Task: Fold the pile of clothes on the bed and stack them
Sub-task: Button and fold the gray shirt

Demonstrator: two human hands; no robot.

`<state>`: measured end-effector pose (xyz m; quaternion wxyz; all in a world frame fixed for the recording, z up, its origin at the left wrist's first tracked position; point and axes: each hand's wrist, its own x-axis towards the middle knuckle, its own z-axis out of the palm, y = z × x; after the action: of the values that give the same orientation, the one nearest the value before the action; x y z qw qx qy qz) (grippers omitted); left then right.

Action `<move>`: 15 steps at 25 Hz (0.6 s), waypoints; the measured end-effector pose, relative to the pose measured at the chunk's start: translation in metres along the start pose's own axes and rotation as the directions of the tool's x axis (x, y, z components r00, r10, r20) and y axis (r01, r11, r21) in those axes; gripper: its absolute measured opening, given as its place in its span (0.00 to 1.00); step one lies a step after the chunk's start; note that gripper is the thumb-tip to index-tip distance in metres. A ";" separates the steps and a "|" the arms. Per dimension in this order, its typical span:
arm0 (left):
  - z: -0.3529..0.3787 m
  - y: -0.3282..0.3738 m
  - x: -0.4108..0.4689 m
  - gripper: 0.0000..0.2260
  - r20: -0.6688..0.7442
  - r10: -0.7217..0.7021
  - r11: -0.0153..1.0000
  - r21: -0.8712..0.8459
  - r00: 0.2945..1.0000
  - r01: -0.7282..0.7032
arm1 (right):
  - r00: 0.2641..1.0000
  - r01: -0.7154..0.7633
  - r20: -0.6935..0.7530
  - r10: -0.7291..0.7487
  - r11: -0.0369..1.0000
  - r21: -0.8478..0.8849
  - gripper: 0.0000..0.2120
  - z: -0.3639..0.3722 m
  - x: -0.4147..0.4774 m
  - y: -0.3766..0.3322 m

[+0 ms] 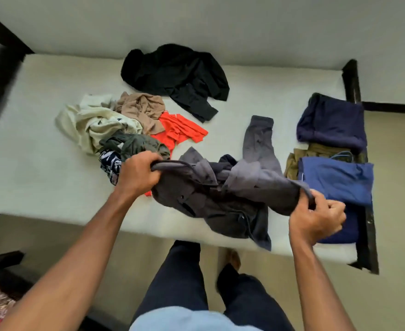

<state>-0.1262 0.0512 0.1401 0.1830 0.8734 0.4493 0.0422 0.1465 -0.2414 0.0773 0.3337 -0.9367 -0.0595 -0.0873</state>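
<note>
The left hand (138, 174), just left of the frame's centre, has its fingers curled round a bunched edge of a grey garment (220, 194). The right hand (316, 218), at centre right, pinches the opposite edge between thumb and curled fingers. The garment hangs crumpled between the 2 hands over the near edge of the bed (41, 175), with 1 sleeve lying flat toward the middle.

The unfolded pile sits left of centre: a cream top (86, 120), a tan piece (141, 108), an orange one (180, 130), an olive one (134, 143) and a navy-and-white print (109, 163). A small dark mark on the cream top is too blurred to read. A black garment (175, 72) lies alone at upper centre.

At the right edge lie the folded clothes: a dark navy piece (330, 120), a brown-olive piece (316, 151) and a blue one (335, 177).
</note>
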 end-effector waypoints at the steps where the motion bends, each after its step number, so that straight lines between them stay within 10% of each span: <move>1: 0.002 0.000 -0.009 0.12 -0.107 -0.049 0.999 -0.022 0.993 0.047 | 0.998 -0.048 0.053 0.047 0.999 0.020 0.13 -0.005 -0.007 -0.001; 7: 0.005 0.014 -0.013 0.11 -0.374 -0.503 0.848 -0.389 0.779 0.361 | 0.902 -0.428 0.166 0.399 0.771 0.473 0.06 -0.008 -0.043 -0.109; 10: -0.031 0.023 0.041 0.12 -0.495 -0.574 0.743 -0.650 0.652 0.160 | 0.874 -0.408 0.186 0.450 0.469 0.783 0.07 0.010 -0.002 -0.200; 13: -0.073 0.023 0.193 0.15 -0.560 -0.509 0.754 -0.657 0.654 0.023 | 0.896 -0.324 0.154 0.417 0.374 0.869 0.07 0.080 0.084 -0.304; 15: -0.086 0.016 0.298 0.20 -0.414 -0.463 0.786 -0.600 0.784 0.148 | 0.906 -0.412 0.289 0.308 0.493 0.767 0.14 0.150 0.137 -0.356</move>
<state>0.0427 0.3053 0.1987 0.2897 0.6487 0.5930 0.3790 0.2382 0.1350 0.2100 0.7318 -0.6720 0.0854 0.0745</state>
